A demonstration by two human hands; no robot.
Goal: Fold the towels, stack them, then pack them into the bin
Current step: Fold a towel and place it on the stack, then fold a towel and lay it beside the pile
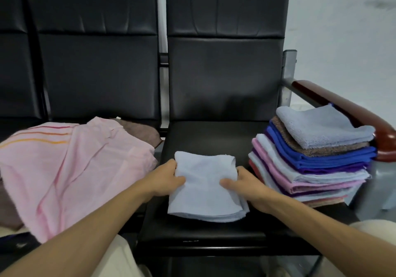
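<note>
Your left hand (164, 180) and right hand (246, 185) grip the pale-blue folded terry towel (205, 193), fingers curled round its side edges; it lies flat between them on the black padded seat (210, 135).

Dim, even indoor light, soft shadows, slight blur, wide-angle bending at edges

The folded towel (205, 186) is soft, fuzzy cloth. The black seat (210, 135) looks smooth and a bit shiny. The armrest (351, 111) is glossy red-brown wood.
</note>
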